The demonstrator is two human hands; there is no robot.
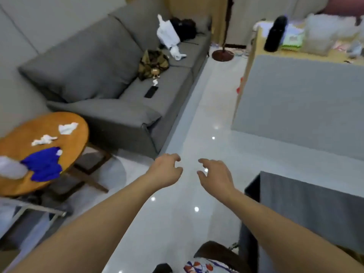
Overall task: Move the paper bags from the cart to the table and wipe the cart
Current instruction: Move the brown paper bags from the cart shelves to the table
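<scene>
Head view, left hand (167, 170) and right hand (214, 174) loosely curled, holding nothing, round wooden table (17, 142) left

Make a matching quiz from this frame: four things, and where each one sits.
Things:
1. blue cloth
2. phone
3. black bottle
4. lamp base

Places:
A. on the floor beyond the sofa
B. on the round wooden table
C. on the grey sofa seat
D. on the counter at the upper right

Pairs: 1-B, 2-C, 3-D, 4-A
</scene>
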